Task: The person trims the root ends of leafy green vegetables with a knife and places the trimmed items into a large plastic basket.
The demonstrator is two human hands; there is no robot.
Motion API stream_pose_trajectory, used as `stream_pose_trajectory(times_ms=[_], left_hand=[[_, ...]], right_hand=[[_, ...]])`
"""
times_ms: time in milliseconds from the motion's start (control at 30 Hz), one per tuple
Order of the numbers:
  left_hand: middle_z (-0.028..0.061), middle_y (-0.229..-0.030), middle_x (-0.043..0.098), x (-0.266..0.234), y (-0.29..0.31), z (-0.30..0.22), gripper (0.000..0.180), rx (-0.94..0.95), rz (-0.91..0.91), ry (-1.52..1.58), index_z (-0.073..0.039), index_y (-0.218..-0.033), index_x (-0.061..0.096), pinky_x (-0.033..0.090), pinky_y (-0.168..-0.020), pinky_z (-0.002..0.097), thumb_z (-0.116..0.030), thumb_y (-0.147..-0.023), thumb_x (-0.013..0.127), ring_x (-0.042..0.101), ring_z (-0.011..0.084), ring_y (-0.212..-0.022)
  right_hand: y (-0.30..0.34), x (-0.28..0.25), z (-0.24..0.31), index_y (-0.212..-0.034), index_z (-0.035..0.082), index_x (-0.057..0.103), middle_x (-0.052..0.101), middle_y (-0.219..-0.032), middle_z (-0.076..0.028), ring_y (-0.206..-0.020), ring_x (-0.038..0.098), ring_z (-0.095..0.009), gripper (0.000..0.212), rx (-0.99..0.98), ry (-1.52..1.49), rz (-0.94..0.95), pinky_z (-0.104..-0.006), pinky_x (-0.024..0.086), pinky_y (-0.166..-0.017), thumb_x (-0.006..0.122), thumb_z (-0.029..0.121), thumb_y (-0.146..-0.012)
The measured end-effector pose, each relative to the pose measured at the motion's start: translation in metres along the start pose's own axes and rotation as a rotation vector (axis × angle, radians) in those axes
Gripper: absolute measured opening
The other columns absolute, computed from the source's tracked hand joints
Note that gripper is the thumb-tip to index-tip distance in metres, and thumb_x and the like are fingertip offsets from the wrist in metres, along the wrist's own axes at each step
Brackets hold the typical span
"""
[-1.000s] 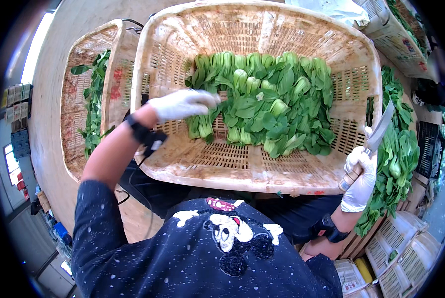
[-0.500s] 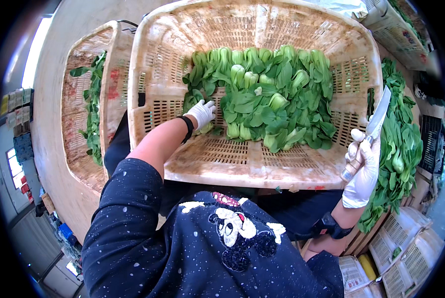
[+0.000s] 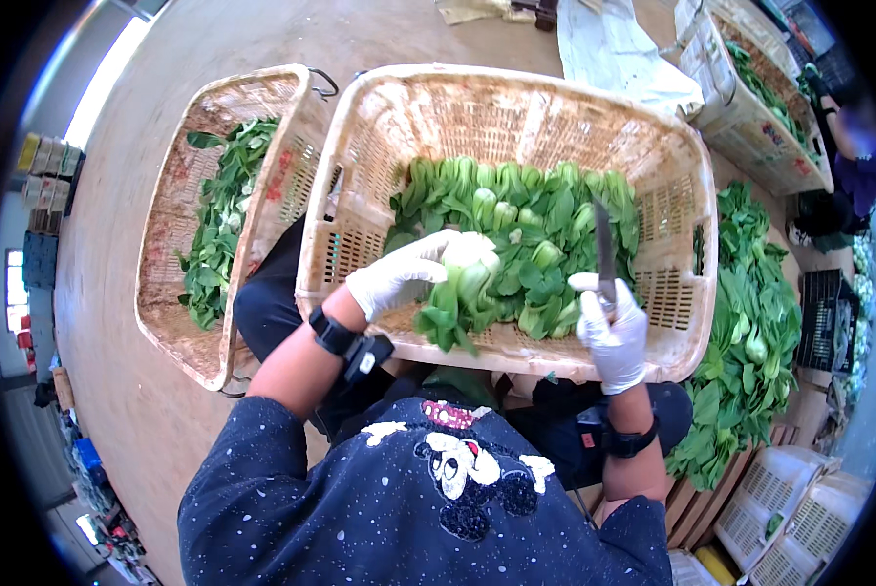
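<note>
Facing you: big crate point(image 3: 516, 107). Left of crate, smaller basket point(image 3: 279, 190) with leafy greens point(image 3: 225, 225); right of crate, leafy heap point(image 3: 750, 322); inside crate, bok choy rows point(image 3: 555, 234). Your left hand point(image 3: 399, 273), over crate's near-left part, fingers curled holding one bok choy head point(image 3: 472, 278), leaves hanging. Your right hand point(image 3: 616, 337), over crate's near-right rim, fingers wrapped round knife point(image 3: 605, 239), blade pointing away.

From my remote station I recorded one white glove point(image 3: 374, 290) each on the left hand point(image 3: 399, 276) and right hand point(image 3: 614, 337). A black left wrist strap point(image 3: 328, 330) carried a dark module point(image 3: 371, 354) with a white mark; the black right wrist strap point(image 3: 633, 442) adjoined a red-marked unit point(image 3: 588, 436). The dark navy top point(image 3: 330, 508) bore white speckles and a textured cartoon patch point(image 3: 457, 479). The trousers point(image 3: 270, 305) were dark.
</note>
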State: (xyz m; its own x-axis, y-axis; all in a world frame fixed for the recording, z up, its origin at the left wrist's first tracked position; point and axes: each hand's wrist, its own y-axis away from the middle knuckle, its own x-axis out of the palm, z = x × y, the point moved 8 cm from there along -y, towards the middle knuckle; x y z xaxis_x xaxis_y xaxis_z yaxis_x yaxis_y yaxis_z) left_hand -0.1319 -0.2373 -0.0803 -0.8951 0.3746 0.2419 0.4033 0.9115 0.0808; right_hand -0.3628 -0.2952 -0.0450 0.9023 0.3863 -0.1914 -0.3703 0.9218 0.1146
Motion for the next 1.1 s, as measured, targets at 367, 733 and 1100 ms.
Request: stream_pose_trajectory(times_ms=[367,733,1100], left_hand=[[0.0049,-0.126,0.056,0.049,0.061,-0.036,0.088,-0.102,-0.234,0.301,-0.001,-0.132,0.048,0.037,-0.104,0.0313,-0.038,-0.062,0.086,0.051,0.0133,-0.116],[0.0089,-0.102,0.065,0.029,0.119,-0.055,0.053,-0.205,-0.359,-0.586,-0.003,-0.112,0.060,0.048,-0.087,0.0324,-0.026,-0.070,0.083,0.062,0.0191,-0.095],[0.0101,-0.110,0.059,-0.008,0.171,-0.051,0.086,0.244,-0.613,0.398,-0.005,-0.138,0.036,0.047,-0.090,0.0353,-0.033,-0.069,0.079,0.058,0.0224,-0.103]], right_hand=[[0.013,0.111,0.060,-0.118,0.001,0.057,0.063,-0.107,-0.003,-0.088,0.057,-0.008,0.051,-0.090,-0.412,0.526,-0.0242,0.048,-0.079,0.081,0.013,-0.075],[-0.007,0.165,0.093,-0.081,0.006,0.057,0.048,-0.063,-0.007,-0.061,0.052,-0.020,0.038,-0.311,0.525,1.066,-0.0317,0.043,-0.060,0.076,0.038,-0.073],[-0.044,0.250,0.245,-0.112,0.005,0.061,0.068,-0.090,-0.008,-0.069,0.066,-0.016,0.050,-0.690,0.026,0.467,-0.0297,0.053,-0.066,0.072,0.043,-0.081]])
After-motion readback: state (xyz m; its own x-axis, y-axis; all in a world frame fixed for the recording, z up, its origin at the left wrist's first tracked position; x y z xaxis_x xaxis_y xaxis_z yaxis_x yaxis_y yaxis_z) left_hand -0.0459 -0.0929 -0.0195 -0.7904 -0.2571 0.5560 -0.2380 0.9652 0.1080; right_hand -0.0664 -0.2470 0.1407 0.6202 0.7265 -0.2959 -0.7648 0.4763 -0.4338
